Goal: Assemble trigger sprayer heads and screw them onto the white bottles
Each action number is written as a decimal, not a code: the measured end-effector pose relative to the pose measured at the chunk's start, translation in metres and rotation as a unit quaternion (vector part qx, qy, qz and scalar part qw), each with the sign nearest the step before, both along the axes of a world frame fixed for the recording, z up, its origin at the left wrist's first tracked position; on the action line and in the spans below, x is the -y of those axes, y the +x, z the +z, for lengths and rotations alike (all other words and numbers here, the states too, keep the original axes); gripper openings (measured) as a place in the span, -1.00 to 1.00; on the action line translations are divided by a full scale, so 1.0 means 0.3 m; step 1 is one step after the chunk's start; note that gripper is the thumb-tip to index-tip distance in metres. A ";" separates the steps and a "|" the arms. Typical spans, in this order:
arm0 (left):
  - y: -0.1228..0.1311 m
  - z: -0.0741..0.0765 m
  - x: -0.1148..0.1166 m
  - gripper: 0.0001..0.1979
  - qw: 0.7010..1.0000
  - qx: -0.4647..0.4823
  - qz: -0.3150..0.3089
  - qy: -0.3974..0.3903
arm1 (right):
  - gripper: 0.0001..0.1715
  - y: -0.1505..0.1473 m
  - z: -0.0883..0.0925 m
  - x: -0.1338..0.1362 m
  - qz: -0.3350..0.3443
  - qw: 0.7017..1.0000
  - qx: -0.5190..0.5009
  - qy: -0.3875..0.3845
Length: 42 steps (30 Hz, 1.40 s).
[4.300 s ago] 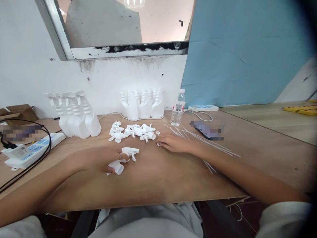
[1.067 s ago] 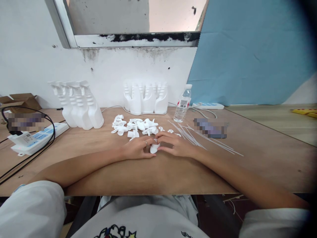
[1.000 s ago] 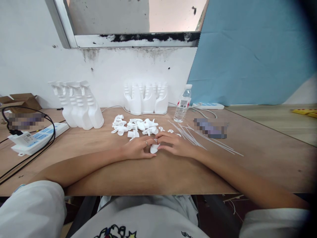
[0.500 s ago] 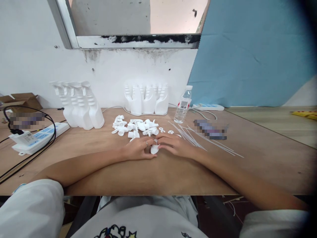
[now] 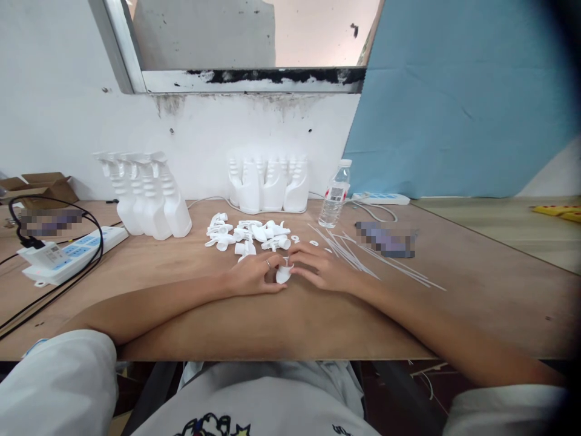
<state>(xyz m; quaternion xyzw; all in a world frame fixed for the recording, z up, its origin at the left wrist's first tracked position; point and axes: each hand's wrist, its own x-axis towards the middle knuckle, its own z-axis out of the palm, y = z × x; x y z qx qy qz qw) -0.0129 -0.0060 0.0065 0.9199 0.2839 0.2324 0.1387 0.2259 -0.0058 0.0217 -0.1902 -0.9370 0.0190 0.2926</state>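
Observation:
A white spray trigger head (image 5: 284, 275) is held low over the tabletop, between both hands. My left hand (image 5: 254, 274) is closed around its left side, a ring on one finger. From the right, my right hand (image 5: 324, 266) pinches at its upper end, thumb and fingers bent close together. Whether a small ring sits between those fingertips cannot be made out. Just beyond the hands lies a pile of white spray trigger heads (image 5: 249, 231). Small white washers (image 5: 314, 243) lie near my right fingers, and thin white tubes (image 5: 347, 253) spread out to the right.
White spray bottles with heads fitted (image 5: 154, 200) stand at left; headless bottles (image 5: 272, 191) line the wall. A water bottle (image 5: 334, 197) stands near a blurred object (image 5: 385, 239). Cables and a power strip (image 5: 75, 254) occupy the left, before a cardboard box (image 5: 40, 188).
My right fingers have shifted slightly at the top of the spray trigger head, and one washer fewer shows beside them. My left hand keeps its hold. The view has tipped up a little.

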 end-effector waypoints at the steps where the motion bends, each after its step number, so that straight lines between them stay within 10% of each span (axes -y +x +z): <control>1: 0.001 0.002 0.002 -0.61 1.000 0.003 0.017 -0.020 | -0.86 0.000 -0.001 0.003 -0.013 1.000 0.000 0.008; 9: 0.003 -0.011 -0.011 -0.54 0.994 0.049 0.025 -0.095 | -0.78 -0.027 -0.003 0.028 -0.083 0.993 0.057 0.059; 36: 0.011 0.001 -0.004 -0.51 0.997 0.007 0.036 -0.064 | -0.72 0.001 0.042 0.007 0.010 0.995 0.016 -0.099; 42: 0.017 0.008 -0.002 -0.45 0.997 -0.019 0.051 -0.058 | -0.71 0.142 0.085 -0.114 -0.153 0.988 0.005 -0.009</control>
